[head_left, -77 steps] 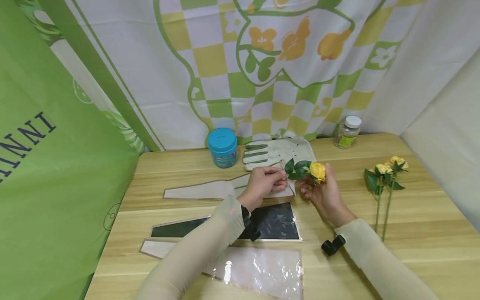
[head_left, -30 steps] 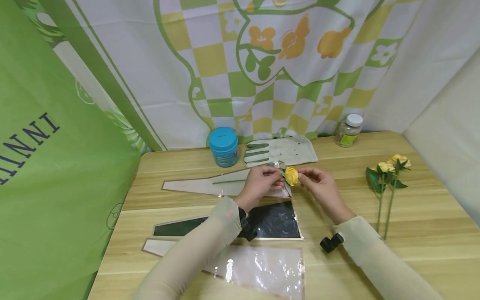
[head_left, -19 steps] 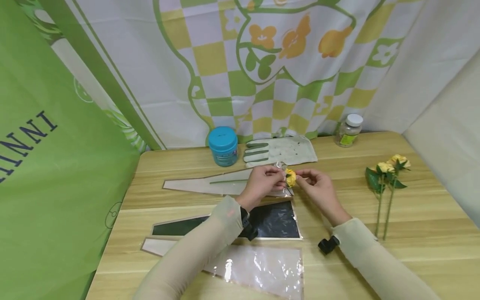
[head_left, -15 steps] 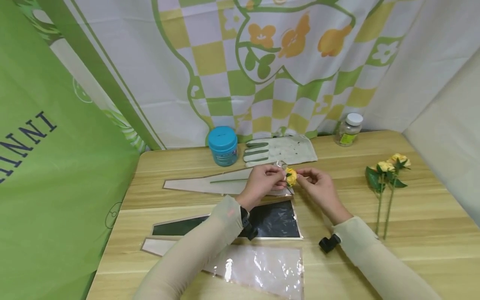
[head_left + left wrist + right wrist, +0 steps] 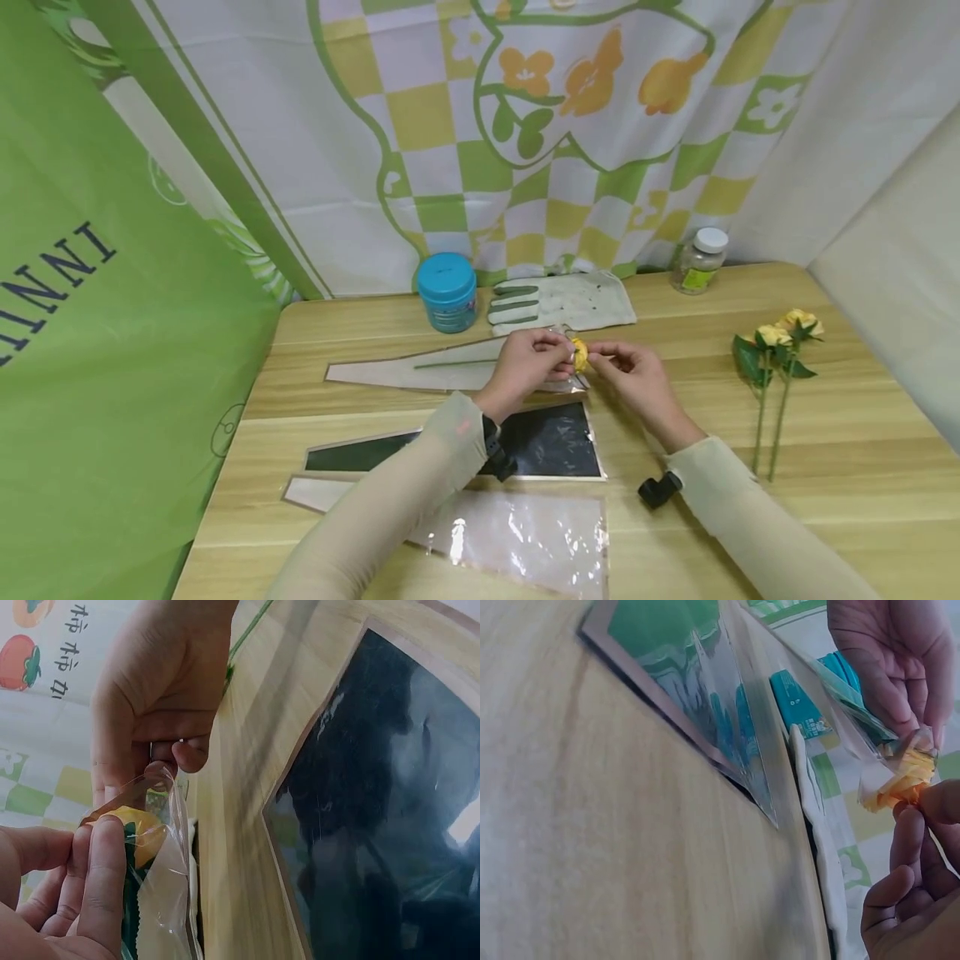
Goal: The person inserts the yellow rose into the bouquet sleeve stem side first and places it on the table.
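Head view: rose (image 5: 581, 357) has slid deeper into sleeve (image 5: 382, 373).

The plastic sleeve (image 5: 450, 377) looks glossy, the yellow rose (image 5: 581, 356) crinkled and papery, the bench (image 5: 660, 554) smooth wood-grain, the glove (image 5: 581, 302) matt cloth.

I am wearing long, pale beige sleeves: my left sleeve (image 5: 375, 521) is carrying a small pinkish-red mark (image 5: 463, 427) near its cuff, and my right sleeve (image 5: 757, 512) is ending in a slightly loose edge. A black band (image 5: 491, 428) is circling my left wrist, with a small black device (image 5: 502, 463) sitting on it. A stubby, rounded black unit (image 5: 660, 490) is sitting at my right wrist. My fingers (image 5: 104, 870) are showing bare.
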`<state>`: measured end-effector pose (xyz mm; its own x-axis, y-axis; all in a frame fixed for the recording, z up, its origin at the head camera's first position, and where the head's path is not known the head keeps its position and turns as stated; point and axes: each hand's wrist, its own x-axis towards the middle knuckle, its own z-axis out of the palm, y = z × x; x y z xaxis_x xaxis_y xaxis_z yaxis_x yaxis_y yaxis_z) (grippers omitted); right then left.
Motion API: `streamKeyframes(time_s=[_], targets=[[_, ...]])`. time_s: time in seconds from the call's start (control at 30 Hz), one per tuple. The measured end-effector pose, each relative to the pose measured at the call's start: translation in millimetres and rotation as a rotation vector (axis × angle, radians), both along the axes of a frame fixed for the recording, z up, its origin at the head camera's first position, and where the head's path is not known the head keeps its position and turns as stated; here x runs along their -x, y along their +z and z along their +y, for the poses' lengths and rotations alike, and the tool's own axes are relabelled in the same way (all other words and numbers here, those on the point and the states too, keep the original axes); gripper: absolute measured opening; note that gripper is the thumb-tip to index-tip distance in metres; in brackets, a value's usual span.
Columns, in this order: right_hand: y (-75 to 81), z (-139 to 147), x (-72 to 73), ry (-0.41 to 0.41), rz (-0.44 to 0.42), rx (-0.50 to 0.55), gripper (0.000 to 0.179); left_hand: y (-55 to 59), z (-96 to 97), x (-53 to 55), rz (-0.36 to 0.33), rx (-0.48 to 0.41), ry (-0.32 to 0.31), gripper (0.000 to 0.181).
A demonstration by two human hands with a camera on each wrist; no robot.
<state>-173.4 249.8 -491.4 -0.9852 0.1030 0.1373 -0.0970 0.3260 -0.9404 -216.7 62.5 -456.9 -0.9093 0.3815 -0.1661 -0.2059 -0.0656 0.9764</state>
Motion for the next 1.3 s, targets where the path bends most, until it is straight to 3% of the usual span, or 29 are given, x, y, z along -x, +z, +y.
streamKeyframes(time_s=[0.2, 0.33, 0.53, 0.83, 1.0, 1.3], targets=[[-4.9, -4.3, -0.7, 0.077, -0.009, -0.037, 0.023, 2.6, -3.4, -1.4, 0.035, 0.023, -0.015, 0.008], [-4.3, -4.9, -2.2, 0.079, -0.021, -0.032, 0.024, 5.3, -5.1, -1.7, 0.042, 0.028, -0.018, 0.008], [2.6, -6.3, -5.4, 0.082, 0.035, -0.110, 0.021, 8.5, -6.3, 0.0, 0.089, 0.060, -0.041, 0.009], [6.7, -11.9, -7.0, 0.191, 0.093, -0.114, 0.023, 11.5, -3.2, -1.2, 0.120, 0.093, -0.044, 0.005], [8.7, -9.5, -9.5, 0.191, 0.057, -0.085, 0.025, 12.1, -2.6, -2.2, 0.108, 0.079, -0.050, 0.005], [8.8, -8.3, -5.6, 0.264, -0.122, 0.074, 0.037, 13.4, -1.5, -4.9, 0.093, 0.052, -0.058, 0.010]])
